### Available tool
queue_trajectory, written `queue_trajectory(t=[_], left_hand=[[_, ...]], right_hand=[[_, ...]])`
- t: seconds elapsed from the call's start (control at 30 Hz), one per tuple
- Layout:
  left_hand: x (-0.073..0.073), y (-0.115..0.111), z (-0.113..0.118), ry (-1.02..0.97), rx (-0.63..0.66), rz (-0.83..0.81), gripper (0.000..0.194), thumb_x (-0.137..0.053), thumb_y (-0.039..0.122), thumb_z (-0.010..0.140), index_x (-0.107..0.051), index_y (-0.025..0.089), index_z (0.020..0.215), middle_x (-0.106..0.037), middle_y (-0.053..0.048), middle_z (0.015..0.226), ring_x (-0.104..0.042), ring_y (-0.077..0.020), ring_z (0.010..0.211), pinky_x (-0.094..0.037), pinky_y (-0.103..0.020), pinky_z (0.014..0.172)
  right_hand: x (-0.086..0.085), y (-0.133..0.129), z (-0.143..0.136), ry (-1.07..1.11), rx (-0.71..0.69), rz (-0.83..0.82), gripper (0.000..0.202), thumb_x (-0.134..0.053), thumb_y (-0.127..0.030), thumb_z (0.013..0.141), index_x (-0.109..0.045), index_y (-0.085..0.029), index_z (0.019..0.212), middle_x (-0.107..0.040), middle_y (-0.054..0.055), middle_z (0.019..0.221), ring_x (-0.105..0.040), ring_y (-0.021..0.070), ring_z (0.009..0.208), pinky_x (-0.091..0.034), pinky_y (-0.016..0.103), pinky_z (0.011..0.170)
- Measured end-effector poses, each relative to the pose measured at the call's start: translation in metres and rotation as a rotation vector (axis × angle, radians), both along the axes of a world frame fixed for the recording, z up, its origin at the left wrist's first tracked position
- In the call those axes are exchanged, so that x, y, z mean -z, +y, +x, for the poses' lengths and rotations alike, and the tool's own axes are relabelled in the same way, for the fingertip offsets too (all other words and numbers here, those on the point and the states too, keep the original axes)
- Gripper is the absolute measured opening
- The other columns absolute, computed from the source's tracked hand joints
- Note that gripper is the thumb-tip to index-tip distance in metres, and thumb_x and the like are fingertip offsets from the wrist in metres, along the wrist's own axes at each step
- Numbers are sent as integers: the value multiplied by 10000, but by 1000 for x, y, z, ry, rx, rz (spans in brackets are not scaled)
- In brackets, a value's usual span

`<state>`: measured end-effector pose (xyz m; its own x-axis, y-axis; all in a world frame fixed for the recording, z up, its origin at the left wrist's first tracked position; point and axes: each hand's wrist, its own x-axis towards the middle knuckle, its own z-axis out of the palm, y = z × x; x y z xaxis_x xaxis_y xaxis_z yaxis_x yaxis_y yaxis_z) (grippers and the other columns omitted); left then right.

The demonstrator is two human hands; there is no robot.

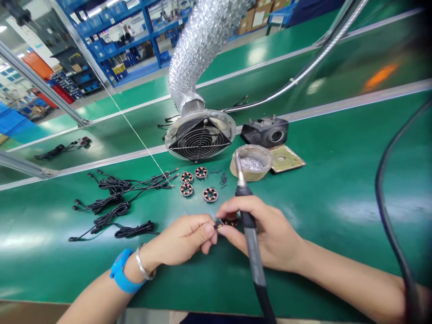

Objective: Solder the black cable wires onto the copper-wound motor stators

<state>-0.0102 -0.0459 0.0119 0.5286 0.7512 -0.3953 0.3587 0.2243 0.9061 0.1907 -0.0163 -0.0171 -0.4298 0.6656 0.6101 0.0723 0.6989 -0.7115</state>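
My right hand point(273, 234) is closed around a soldering iron point(252, 249), its metal tip pointing up and away. The same hand's thumb and forefinger are at a small copper-wound stator point(230, 222), partly hidden by the fingers. My left hand point(185, 238) pinches a small black piece point(218, 226) against that stator's left side; its exact kind is too small to tell. Several similar stators point(210, 195) lie on the green bench beyond my hands. Small black bits point(223, 180) are scattered beside them.
Bundled black cables point(114, 200) lie at left. Beyond my right hand stand a bowl point(249, 174) of silvery shavings, a yellowish square pad point(286, 158) and a black holder point(265, 132). A fume extractor point(200, 144) hangs from a foil duct point(202, 45). A dark cord point(381, 189) hangs at right.
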Motion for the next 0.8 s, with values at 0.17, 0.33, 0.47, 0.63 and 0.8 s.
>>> queue_trajectory(t=[0.17, 0.33, 0.47, 0.63, 0.8], left_hand=[[2, -3, 7, 72, -42, 181, 403, -350, 432, 989, -527, 160, 749, -543, 18, 654, -479, -103, 648, -384, -221, 664], [10, -9, 12, -13, -209, 170, 313, -448, 471, 953, -533, 170, 940, -575, 32, 636, -483, -105, 594, -375, -230, 623], [15, -12, 16, -99, -353, 187, 275, -464, 447, 952, -508, 177, 930, -602, 15, 673, -512, -110, 632, -385, -235, 655], [17, -13, 17, -75, -338, 187, 228, -447, 410, 963, -475, 188, 916, -600, 18, 685, -491, -114, 642, -373, -249, 665], [19, -10, 18, -45, -333, 158, 256, -420, 428, 968, -459, 193, 875, -482, 51, 643, -391, -106, 612, -326, -239, 620]], right_hand=[[0, -1, -1, 41, -101, -222, 295, -553, -92, 848, -451, -221, 1092, -612, -4, 821, -644, 95, 661, -571, 216, 619], [-2, -2, -3, 39, -53, -258, 286, -561, -90, 810, -449, -227, 1034, -593, -17, 795, -608, 87, 638, -546, 208, 589], [-1, -3, -2, -17, -69, -375, 333, -548, -82, 780, -414, -231, 1046, -576, -40, 731, -595, 98, 611, -533, 219, 572], [0, -1, -1, 0, -54, -377, 355, -576, -115, 801, -420, -227, 1101, -611, 6, 870, -631, 111, 705, -561, 251, 649], [1, -1, -4, 14, 1, -314, 274, -572, -132, 849, -440, -229, 1069, -606, -22, 784, -598, 93, 629, -534, 223, 607]])
